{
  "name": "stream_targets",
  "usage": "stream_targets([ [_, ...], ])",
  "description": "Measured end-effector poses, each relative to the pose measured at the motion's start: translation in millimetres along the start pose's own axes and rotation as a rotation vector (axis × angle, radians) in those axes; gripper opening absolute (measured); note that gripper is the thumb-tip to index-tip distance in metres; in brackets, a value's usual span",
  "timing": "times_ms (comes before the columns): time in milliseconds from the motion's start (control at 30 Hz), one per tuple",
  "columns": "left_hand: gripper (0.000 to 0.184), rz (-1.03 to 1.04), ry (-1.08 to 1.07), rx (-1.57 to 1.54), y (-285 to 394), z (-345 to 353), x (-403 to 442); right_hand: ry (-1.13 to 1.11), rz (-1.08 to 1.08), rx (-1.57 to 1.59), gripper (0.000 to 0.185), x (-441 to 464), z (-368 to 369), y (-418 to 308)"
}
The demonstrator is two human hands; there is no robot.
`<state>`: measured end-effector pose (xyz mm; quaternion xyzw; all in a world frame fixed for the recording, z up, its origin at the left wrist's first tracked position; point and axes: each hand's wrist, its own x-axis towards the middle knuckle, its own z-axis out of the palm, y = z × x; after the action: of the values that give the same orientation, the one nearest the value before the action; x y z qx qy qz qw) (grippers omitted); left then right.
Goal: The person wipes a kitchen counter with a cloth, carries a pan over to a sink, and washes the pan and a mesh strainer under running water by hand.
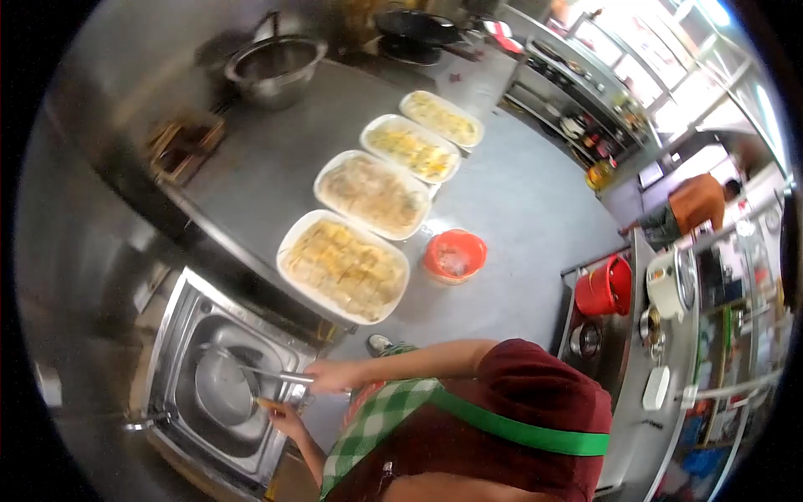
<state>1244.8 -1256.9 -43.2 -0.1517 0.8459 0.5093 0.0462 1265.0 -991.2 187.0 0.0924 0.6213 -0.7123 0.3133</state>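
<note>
A grey, round, bowl-shaped vessel (224, 386) sits in the stainless steel sink (171, 335) at the lower left. My left hand (287, 420) is closed around a short wooden handle (268, 404) at the vessel's rim; whether it is fixed to the vessel I cannot tell. Just above it, my right hand (331, 376) grips a long metal handle (293, 377) that reaches over the vessel. The far end of that handle is too blurred to name. A metal faucet (150, 420) stands at the sink's side.
Several white trays of food (343, 266) line the counter (242, 180) edge beside the sink. An orange-red basin (454, 255) is on the floor. A metal bowl (276, 71) and a black wok (414, 29) stand farther back. Across the room, a person in orange (696, 203) bends over.
</note>
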Motion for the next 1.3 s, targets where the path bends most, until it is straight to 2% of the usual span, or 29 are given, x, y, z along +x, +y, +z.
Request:
stream_targets([
  [33, 0.049, 0.039, -0.023, -0.04, -23, 1, 9, -0.015, 0.008, 0.021, 0.015, -6, -3, -4],
  [133, 0.044, 0.016, -0.081, -0.174, -9, 8, 10, 0.025, -0.082, -0.101, 0.02, 6, -6, 21],
  [200, 0.038, 0.075, -0.05, -0.104, -1, 11, 12, 0.056, -0.152, -0.217, 0.024, 14, -10, 32],
  [233, 0.037, 0.072, -0.019, -0.079, 3, 10, 11, 0.044, -0.197, -0.202, 0.014, 12, -10, 30],
  [333, 0.038, 0.3, -0.021, 0.469, 60, 5, -10, 0.106, -0.209, -0.209, 0.019, -3, -10, 20],
  [433, 0.042, 0.317, -0.002, 0.731, 85, 1, -18, 0.085, -0.202, -0.225, 0.019, -33, -15, -6],
  [533, 0.044, 0.364, -0.102, 0.737, 70, -4, -1, 0.086, -0.251, -0.175, 0.015, -30, -15, 1],
  [633, 0.043, 0.25, -0.204, 0.619, 68, -7, 3, 0.082, -0.275, -0.222, 0.015, -30, -20, 1],
  [733, 0.039, 0.444, -0.067, 0.56, 50, 0, 6, 0.137, -0.263, -0.282, 0.016, -18, -16, 12],
  [767, 0.037, 0.308, -0.212, 0.353, 18, 1, 27, 0.165, -0.365, -0.309, 0.016, -5, -15, 25],
  [833, 0.035, 0.415, -0.106, 0.446, 27, 1, 17, 0.045, -0.223, -0.206, 0.019, -11, -16, 16],
  [867, 0.034, 0.369, -0.134, 0.366, 34, 2, 13, 0.116, -0.194, -0.234, 0.021, -3, -11, 22],
  [900, 0.033, 0.323, -0.156, 0.282, 39, 3, 12, 0.092, -0.176, -0.226, 0.025, 2, -11, 26],
  [933, 0.032, 0.287, -0.2, 0.204, 39, 2, 11, 0.14, -0.233, -0.343, 0.028, 11, -10, 34],
  [967, 0.032, 0.247, -0.235, 0.127, 35, -1, 11, 0.047, -0.111, -0.265, 0.029, 16, -11, 37],
  [1033, 0.034, 0.128, -0.359, -0.081, 29, -9, 10, 0.075, -0.159, -0.305, 0.026, 5, -7, 18],
  [1067, 0.034, 0.109, -0.369, -0.043, 34, -17, 9, 0.096, -0.198, -0.34, 0.027, 23, -8, 40],
  [1100, 0.035, 0.082, -0.378, -0.008, 37, -28, 8, 0.062, -0.121, -0.205, 0.027, 19, -6, 30],
  [1133, 0.035, -0.021, -0.301, 0.054, 36, -39, 11, 0.011, -0.053, -0.086, 0.03, 29, -7, 44],
  [1167, 0.035, -0.134, -0.23, 0.112, 31, -51, 16, 0.01, 0.045, -0.015, 0.03, 24, -3, 27],
  [1200, 0.034, -0.034, -0.095, 0.196, 20, -64, 25, 0.008, 0.101, 0.041, 0.029, 24, 1, 21],
  [1233, 0.034, 0.057, 0.031, 0.295, 8, -78, 36, 0.067, 0.135, -0.09, 0.027, 25, 6, 10],
  [1267, 0.031, 0.089, 0.084, 0.321, 10, -98, 45, 0.055, 0.046, 0.067, 0.024, 29, 6, 21],
  [1300, 0.026, 0.164, 0.213, 0.342, 26, -118, 50, 0.034, 0.092, 0.063, 0.023, 32, 9, 17],
])
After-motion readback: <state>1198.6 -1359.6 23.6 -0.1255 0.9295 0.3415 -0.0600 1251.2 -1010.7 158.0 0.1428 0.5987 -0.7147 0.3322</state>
